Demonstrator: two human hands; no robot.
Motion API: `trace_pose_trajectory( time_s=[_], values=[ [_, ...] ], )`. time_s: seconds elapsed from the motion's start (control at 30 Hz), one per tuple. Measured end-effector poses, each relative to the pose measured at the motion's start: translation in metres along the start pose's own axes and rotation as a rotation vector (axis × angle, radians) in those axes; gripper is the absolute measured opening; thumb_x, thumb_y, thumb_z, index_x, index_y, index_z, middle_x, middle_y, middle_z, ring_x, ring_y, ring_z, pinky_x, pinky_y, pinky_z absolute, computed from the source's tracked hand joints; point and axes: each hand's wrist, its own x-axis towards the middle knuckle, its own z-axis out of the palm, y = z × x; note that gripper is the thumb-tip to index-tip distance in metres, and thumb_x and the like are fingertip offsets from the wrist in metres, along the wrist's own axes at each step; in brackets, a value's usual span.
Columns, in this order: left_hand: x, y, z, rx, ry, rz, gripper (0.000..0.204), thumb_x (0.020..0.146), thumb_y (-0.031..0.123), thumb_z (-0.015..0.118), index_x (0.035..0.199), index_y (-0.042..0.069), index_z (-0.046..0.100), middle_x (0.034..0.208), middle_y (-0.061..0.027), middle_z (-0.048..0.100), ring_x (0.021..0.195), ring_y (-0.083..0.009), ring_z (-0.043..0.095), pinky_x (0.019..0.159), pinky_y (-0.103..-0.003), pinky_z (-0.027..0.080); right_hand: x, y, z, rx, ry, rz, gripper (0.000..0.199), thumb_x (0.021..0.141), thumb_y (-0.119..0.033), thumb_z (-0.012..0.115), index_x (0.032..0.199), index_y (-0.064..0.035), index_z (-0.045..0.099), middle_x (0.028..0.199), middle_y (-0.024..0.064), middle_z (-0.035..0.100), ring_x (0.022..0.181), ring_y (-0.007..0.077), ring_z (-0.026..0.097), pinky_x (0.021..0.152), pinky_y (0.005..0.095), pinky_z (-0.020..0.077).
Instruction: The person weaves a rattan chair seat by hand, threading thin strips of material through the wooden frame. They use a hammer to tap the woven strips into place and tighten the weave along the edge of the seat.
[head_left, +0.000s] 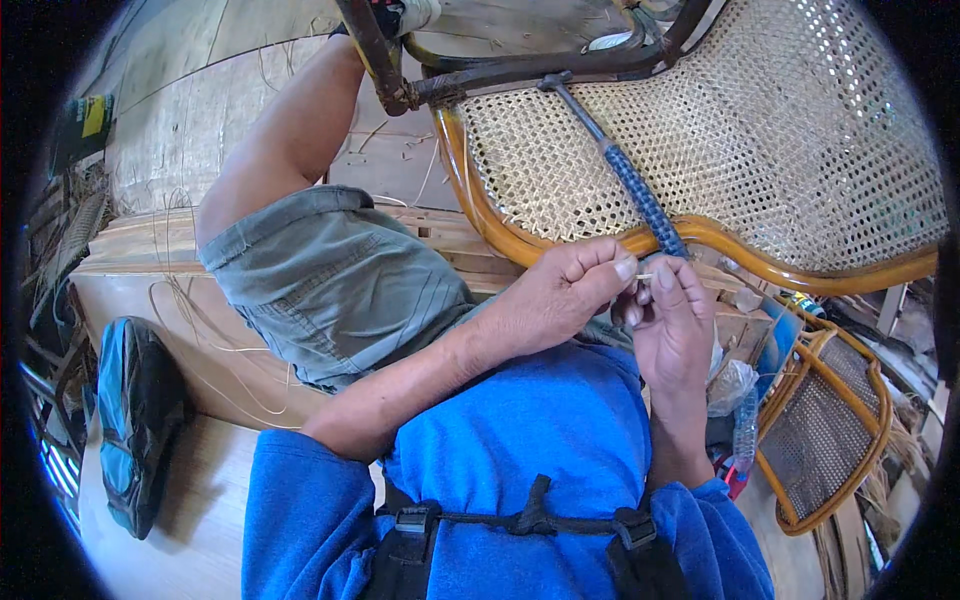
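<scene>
Blue fabric of the wearer's shirt (pixel 520 430) fills the foreground. The left hand (pixel 572 288) slants in from the left, back upward; the right hand (pixel 676 318) rises nearly upright, palm toward the wearer, thumb pointing away. Their fingertips nearly meet above the lap, each grip apparently pinched closed on a short, thin pale strip (pixel 645 276), partly hidden. The step in hand seems to be fine fingertip work on that strip; the next move would call for light, steady pressure from both sides. Just beyond, a hammer-like tool (pixel 630 178) with a blue patterned handle lies across a woven cane panel (pixel 760 150) edged by a glossy amber-brown frame (pixel 466 195).
</scene>
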Motion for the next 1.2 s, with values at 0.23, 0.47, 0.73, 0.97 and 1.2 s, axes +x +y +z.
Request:
trace_pose_trajectory(
  time_s=[0.23, 0.47, 0.73, 0.97, 1.2],
  values=[
    [0.002, -0.003, -0.001, -0.031, 0.002, 0.023, 0.026, 0.097, 0.028, 0.045, 0.083, 0.008, 0.053, 0.069, 0.0065, 0.045, 0.061, -0.0023, 0.037, 0.054, -0.019, 0.032, 0.009, 0.000, -0.013, 0.168, -0.130, 0.203, 0.017, 0.091, -0.022, 0.057, 0.084, -0.0058, 0.057, 0.072, -0.0007, 0.049, 0.062, 0.0083, 0.044, 0.055, 0.0231, 0.0378],
    [0.012, -0.020, -0.006, -0.064, 0.201, 0.120, 0.022, 0.096, 0.022, 0.047, 0.084, 0.004, 0.053, 0.074, 0.0020, 0.052, 0.069, -0.0058, 0.046, 0.060, -0.023, 0.040, 0.027, 0.013, -0.002, 0.028, -0.036, 0.052, 0.016, 0.090, -0.019, 0.059, 0.088, -0.0032, 0.060, 0.074, 0.0005, 0.055, 0.066, 0.0093, 0.050, 0.059, 0.0236, 0.0421],
    [0.007, -0.010, -0.031, 0.645, 0.564, 0.271, 0.022, 0.089, 0.020, 0.052, 0.084, -0.001, 0.055, 0.074, -0.0169, 0.059, 0.068, -0.0303, 0.059, 0.061, -0.039, 0.046, 0.068, 0.017, 0.017, -0.283, -0.027, -0.151, 0.013, 0.088, -0.012, 0.059, 0.091, 0.0002, 0.061, 0.076, 0.0043, 0.060, 0.065, 0.0098, 0.055, 0.059, 0.0220, 0.0454],
    [-0.015, -0.016, -0.099, 0.649, 0.934, -0.044, 0.032, 0.089, 0.027, 0.053, 0.094, -0.004, 0.060, 0.082, -0.0221, 0.063, 0.077, -0.0312, 0.063, 0.069, -0.040, 0.048, 0.152, 0.031, 0.078, -0.581, -0.079, -0.103, 0.013, 0.086, -0.011, 0.059, 0.091, 0.0011, 0.062, 0.075, 0.0045, 0.061, 0.063, 0.0093, 0.058, 0.052, 0.0213, 0.0434],
    [-0.002, -0.037, -0.101, 0.503, 0.740, -0.062, 0.031, 0.090, 0.025, 0.050, 0.085, -0.003, 0.062, 0.070, -0.0142, 0.062, 0.066, -0.0250, 0.059, 0.063, -0.038, 0.046, 0.213, 0.081, 0.105, -0.887, -0.178, -0.143, 0.014, 0.079, -0.009, 0.063, 0.089, 0.0004, 0.063, 0.071, 0.0037, 0.062, 0.057, 0.0102, 0.058, 0.053, 0.0234, 0.0463]
  ],
)
